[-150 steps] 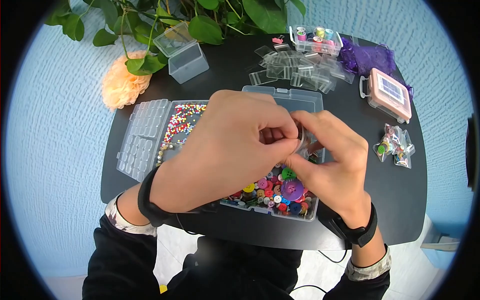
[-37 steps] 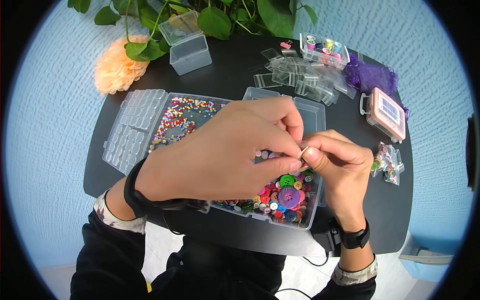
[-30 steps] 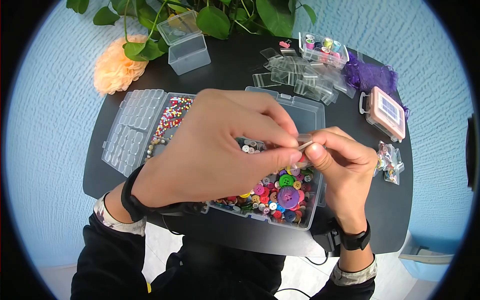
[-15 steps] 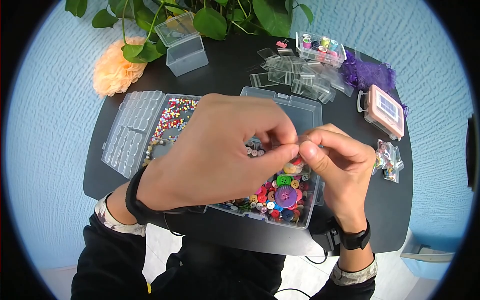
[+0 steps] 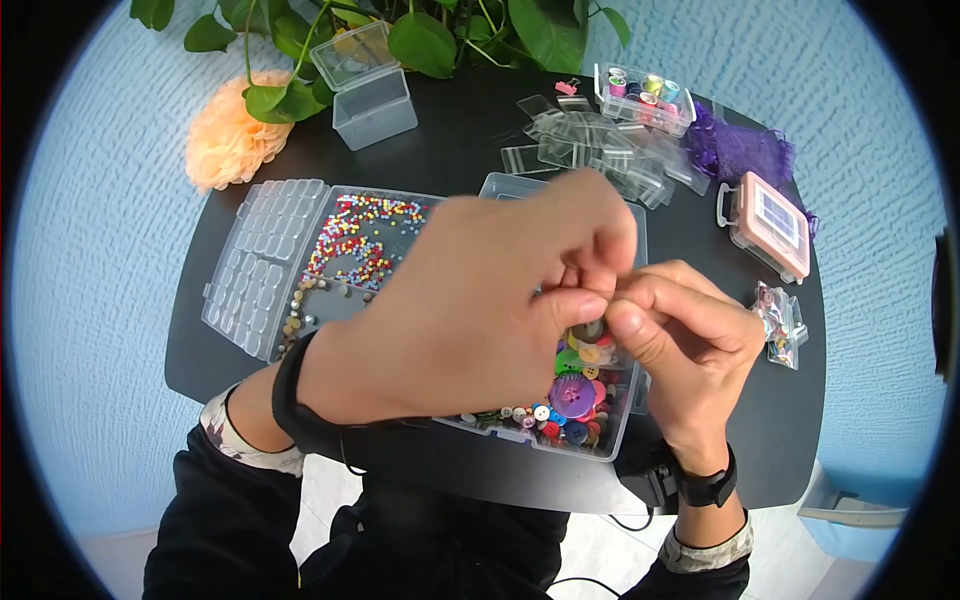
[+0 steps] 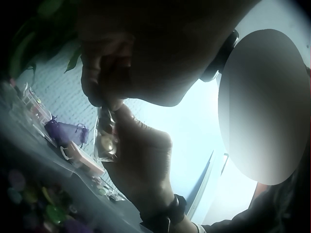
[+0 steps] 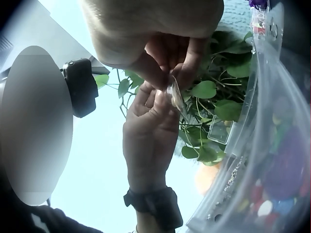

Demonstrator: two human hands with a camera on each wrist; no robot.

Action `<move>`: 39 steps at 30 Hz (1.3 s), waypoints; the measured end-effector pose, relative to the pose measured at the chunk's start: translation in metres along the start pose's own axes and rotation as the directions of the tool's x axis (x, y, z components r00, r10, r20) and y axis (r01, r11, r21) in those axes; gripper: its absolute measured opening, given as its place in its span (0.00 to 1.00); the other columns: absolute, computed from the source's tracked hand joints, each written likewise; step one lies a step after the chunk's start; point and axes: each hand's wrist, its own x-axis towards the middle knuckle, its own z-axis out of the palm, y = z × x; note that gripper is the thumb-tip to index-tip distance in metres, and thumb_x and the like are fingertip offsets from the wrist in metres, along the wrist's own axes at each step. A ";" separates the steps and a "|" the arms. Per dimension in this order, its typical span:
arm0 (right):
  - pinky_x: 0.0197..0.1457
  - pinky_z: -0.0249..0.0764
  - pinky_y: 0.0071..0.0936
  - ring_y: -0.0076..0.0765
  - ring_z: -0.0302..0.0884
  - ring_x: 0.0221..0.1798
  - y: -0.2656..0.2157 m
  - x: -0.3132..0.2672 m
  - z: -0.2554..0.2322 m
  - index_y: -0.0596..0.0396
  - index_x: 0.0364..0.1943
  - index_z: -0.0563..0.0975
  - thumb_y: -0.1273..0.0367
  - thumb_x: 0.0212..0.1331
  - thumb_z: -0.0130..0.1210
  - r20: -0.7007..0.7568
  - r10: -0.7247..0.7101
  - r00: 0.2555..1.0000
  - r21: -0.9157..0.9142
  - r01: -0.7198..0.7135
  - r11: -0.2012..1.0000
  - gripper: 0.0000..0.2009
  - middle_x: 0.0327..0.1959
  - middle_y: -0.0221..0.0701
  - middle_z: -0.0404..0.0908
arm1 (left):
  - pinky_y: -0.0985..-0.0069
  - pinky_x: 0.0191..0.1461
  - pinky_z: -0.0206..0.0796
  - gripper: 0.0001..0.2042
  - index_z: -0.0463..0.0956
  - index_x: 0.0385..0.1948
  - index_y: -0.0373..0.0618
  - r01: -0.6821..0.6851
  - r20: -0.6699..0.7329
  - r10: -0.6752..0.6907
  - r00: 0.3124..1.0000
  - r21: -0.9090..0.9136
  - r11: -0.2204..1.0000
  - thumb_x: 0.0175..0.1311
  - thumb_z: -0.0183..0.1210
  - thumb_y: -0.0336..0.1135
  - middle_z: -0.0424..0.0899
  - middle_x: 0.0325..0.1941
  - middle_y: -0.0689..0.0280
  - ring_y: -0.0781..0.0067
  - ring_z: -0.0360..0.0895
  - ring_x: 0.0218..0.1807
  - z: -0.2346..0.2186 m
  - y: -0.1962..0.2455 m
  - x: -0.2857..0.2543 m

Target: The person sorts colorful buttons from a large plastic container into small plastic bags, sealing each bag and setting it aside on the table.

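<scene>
A small clear zip bag (image 6: 106,138) with buttons inside hangs between my two hands, over the box of loose buttons (image 5: 573,395). My left hand (image 5: 480,310) pinches the bag's top edge between thumb and fingers. Just to the right, my right hand (image 5: 695,345) grips the same edge, thumb against curled forefinger. From the right wrist view, the bag (image 7: 178,99) dangles edge-on below the meeting fingertips. The left hand hides much of the button box in the head view.
Left of the button box lies an open bead organizer (image 5: 350,250). Several empty zip bags (image 5: 590,140), a thread-spool box (image 5: 645,100), a purple mesh pouch (image 5: 745,150), a pink-lidded case (image 5: 770,225) and filled bags (image 5: 780,325) sit right. An empty clear box (image 5: 375,110) stands behind.
Over the last second my left hand has slid along the bag's top edge and its knuckles have swung up and right. My right hand keeps its pinch, nearly in place.
</scene>
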 end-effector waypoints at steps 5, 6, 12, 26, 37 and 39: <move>0.39 0.79 0.19 0.28 0.83 0.35 0.002 0.001 0.002 0.69 0.38 0.83 0.80 0.57 0.64 -0.184 0.095 0.978 0.177 -0.062 0.982 0.06 0.36 0.40 0.83 | 0.80 0.39 0.70 0.12 0.79 0.40 0.35 0.032 -0.059 -0.037 0.998 -0.079 0.996 0.53 0.65 0.19 0.84 0.35 0.63 0.76 0.79 0.34 -0.008 -0.012 -0.003; 0.39 0.79 0.18 0.28 0.83 0.36 0.004 0.001 0.004 0.69 0.38 0.83 0.81 0.57 0.64 -0.176 0.111 0.978 0.212 -0.073 0.975 0.06 0.37 0.40 0.83 | 0.79 0.38 0.69 0.09 0.79 0.37 0.36 -0.036 -0.025 0.037 0.999 0.028 0.999 0.55 0.65 0.20 0.83 0.34 0.63 0.76 0.79 0.33 -0.010 -0.014 -0.003; 0.37 0.78 0.17 0.24 0.82 0.34 0.006 0.003 0.010 0.67 0.35 0.83 0.82 0.55 0.64 -0.087 0.143 0.986 0.154 -0.128 0.980 0.04 0.35 0.38 0.84 | 0.70 0.31 0.63 0.04 0.74 0.28 0.39 -0.173 -0.002 0.179 0.984 0.252 0.952 0.54 0.58 0.19 0.74 0.26 0.61 0.63 0.73 0.27 -0.003 -0.020 -0.004; 0.22 0.65 0.20 0.24 0.73 0.19 -0.036 -0.031 -0.021 0.65 0.27 0.82 0.76 0.58 0.62 -0.384 0.124 0.915 -0.377 -0.278 0.883 0.05 0.20 0.32 0.79 | 0.72 0.28 0.63 0.02 0.79 0.29 0.38 -0.128 -0.023 0.130 0.991 0.071 0.989 0.59 0.62 0.25 0.77 0.23 0.61 0.63 0.72 0.22 -0.008 -0.021 -0.016; 0.32 0.83 0.25 0.34 0.84 0.27 -0.004 -0.102 -0.101 0.73 0.41 0.80 0.72 0.64 0.59 -0.742 0.436 0.509 0.041 -0.615 0.787 0.12 0.29 0.41 0.84 | 0.64 0.35 0.70 0.04 0.82 0.28 0.35 -0.005 0.287 -0.055 0.956 0.203 0.979 0.56 0.62 0.27 0.82 0.28 0.56 0.54 0.80 0.32 -0.040 -0.030 -0.028; 0.35 0.85 0.27 0.37 0.86 0.31 -0.001 -0.104 -0.104 0.74 0.46 0.79 0.72 0.64 0.60 -0.736 0.452 0.504 0.049 -0.626 0.778 0.14 0.34 0.42 0.84 | 0.64 0.35 0.70 0.04 0.82 0.28 0.35 -0.031 0.269 -0.026 0.963 0.206 0.978 0.56 0.62 0.27 0.82 0.28 0.56 0.54 0.80 0.32 -0.039 -0.034 -0.029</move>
